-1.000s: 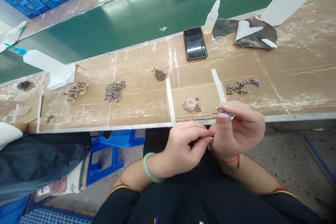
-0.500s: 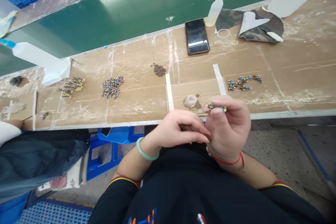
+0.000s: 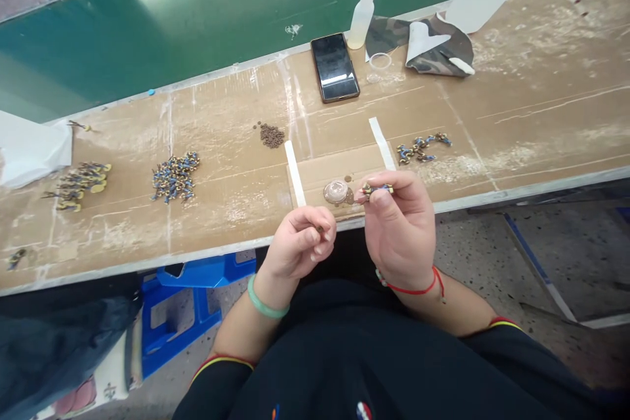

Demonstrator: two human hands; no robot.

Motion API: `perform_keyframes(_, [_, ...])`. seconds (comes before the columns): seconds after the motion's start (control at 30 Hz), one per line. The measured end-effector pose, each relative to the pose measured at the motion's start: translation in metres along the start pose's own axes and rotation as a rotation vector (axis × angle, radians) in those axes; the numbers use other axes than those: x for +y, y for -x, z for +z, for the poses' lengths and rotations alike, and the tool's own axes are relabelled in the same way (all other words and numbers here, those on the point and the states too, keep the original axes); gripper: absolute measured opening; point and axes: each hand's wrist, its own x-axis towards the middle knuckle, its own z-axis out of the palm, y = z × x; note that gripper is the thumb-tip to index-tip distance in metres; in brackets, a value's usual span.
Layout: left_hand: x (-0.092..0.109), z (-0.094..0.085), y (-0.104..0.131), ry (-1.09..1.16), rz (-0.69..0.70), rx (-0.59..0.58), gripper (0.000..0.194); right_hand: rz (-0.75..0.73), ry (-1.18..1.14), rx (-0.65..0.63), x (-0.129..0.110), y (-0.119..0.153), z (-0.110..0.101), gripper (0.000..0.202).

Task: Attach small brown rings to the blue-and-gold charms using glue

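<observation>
Between the thumb and fingers of my right hand [image 3: 401, 230] is a small painted figurine [image 3: 378, 190] in blue, yellow and brown, held lying sideways. My left hand [image 3: 298, 243] pinches a tiny brown disc [image 3: 319, 230] at its fingertips, apart from the right hand. Just past the hands, on a cardboard piece [image 3: 317, 174], lies a round clear blob or shallow dish [image 3: 336, 191]; which one I cannot tell. More brown discs form a pile [image 3: 272, 136] farther back. Similar figurines [image 3: 422, 147] lie on the right, and a larger heap of figurines [image 3: 176, 177] lies on the left.
At the back are a phone [image 3: 335, 67], a nozzle bottle [image 3: 361, 20] and a camouflage cloth [image 3: 438, 46]. White tape strips [image 3: 294, 174] flank the cardboard. Yellow-based figurines [image 3: 83, 185] stand or lie far left. A blue stool [image 3: 197, 275] is under the table edge.
My left hand has drawn away from the right hand to the left, and the brown disc in its pinch now shows. The right hand still holds the figurine. The view has shifted right.
</observation>
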Motion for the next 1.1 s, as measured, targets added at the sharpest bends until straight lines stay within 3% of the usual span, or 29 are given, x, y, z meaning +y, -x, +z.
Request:
perform_keyframes(0.13, [0.005,-0.005,0.0,-0.1,0.192,-0.025,0.016,-0.056,0.181,-0.108,0.006,-0.009,-0.021,0.019])
perform_keyframes(0.23, [0.004,-0.014,0.003,-0.2,0.359,0.054,0.006,-0.121,0.475,-0.262,0.007,-0.024,-0.045,0.018])
perform_keyframes(0.37, [-0.004,-0.025,0.008,-0.289,0.458,0.184,0.007,-0.184,0.721,-0.436,0.005,-0.04,-0.061,0.013])
perform_keyframes(0.53, [-0.016,-0.03,0.014,-0.39,0.477,0.272,0.011,-0.197,0.751,-0.533,0.008,-0.041,-0.056,0.008])
perform_keyframes(0.8, [-0.019,-0.031,0.015,-0.352,0.488,0.202,0.009,-0.2,0.794,-0.552,0.011,-0.04,-0.053,0.007])
perform_keyframes(1.1, [-0.018,-0.03,0.015,-0.367,0.494,0.221,0.007,-0.281,0.859,-0.572,-0.002,-0.044,-0.055,0.006])
